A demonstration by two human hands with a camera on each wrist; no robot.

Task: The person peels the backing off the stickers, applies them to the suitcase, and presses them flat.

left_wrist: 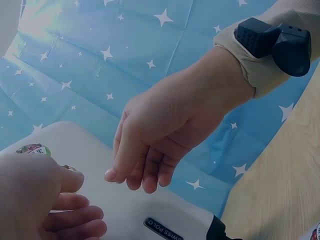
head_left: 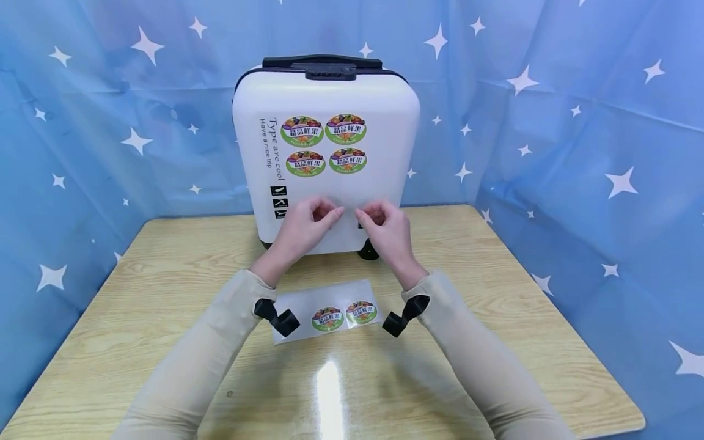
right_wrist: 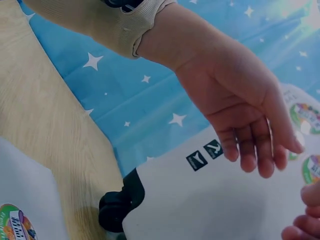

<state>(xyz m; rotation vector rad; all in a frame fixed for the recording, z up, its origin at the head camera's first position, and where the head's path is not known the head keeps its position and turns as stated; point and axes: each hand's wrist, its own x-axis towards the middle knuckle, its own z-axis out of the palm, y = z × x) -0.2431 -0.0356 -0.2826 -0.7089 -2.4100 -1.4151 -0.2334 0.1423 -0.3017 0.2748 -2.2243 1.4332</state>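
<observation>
A white suitcase (head_left: 379, 91) stands upright at the back of the table. Several oval fruit stickers (head_left: 302, 131) are on its front in two rows. Just before its lower front are both hands, a small gap between their fingertips. My left hand (head_left: 308, 223) has its thumb near the index finger, other fingers loosely curled; the right hand (head_left: 389, 229) mirrors it. Nothing shows between the fingers of either, and the wrist views also show the left hand (right_wrist: 235, 100) and right hand (left_wrist: 165, 125) without an object. Below lies a sticker sheet (head_left: 324, 293) bearing two stickers.
The wooden table (head_left: 181, 275) carries the suitcase and the sheet. A blue curtain with white stars (head_left: 550, 153) closes off the back and sides. Black wrist cameras (head_left: 277, 316) are strapped over both beige sleeves. A black caster (head_left: 368, 250) shows under the suitcase.
</observation>
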